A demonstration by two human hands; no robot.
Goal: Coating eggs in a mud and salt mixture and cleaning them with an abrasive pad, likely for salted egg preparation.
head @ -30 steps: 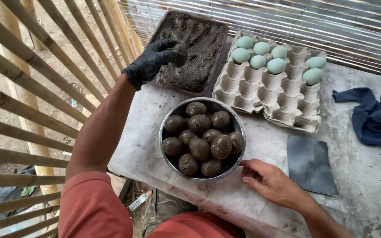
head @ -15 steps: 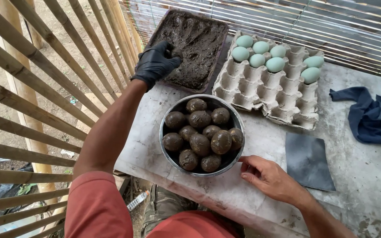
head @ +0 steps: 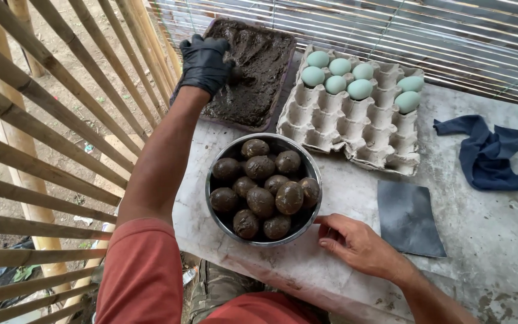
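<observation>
My left hand (head: 204, 63), in a black glove, reaches into the dark tray of wet mud (head: 259, 90) at the far left. Its fingers curl around an egg-sized, mud-coated lump (head: 234, 73) lying on the mud. A metal bowl (head: 216, 211) in front of me holds several mud-coated eggs (head: 262, 200). My bare right hand (head: 355, 245) rests on the table at the bowl's right rim, with its fingertips near the rim and nothing in it. A grey cardboard egg tray (head: 355, 129) behind the bowl carries several pale blue-green eggs (head: 338, 77) in its far rows.
A dark grey flat sheet (head: 409, 217) lies right of the bowl. A crumpled navy cloth (head: 496, 155) sits at the far right of the stained table (head: 499, 252). Bamboo slats (head: 43, 108) fence the left side, and corrugated metal (head: 427, 36) stands behind.
My gloved left hand has shifted slightly farther into the mud tray and lower onto the mud. My right hand stays beside the bowl.
</observation>
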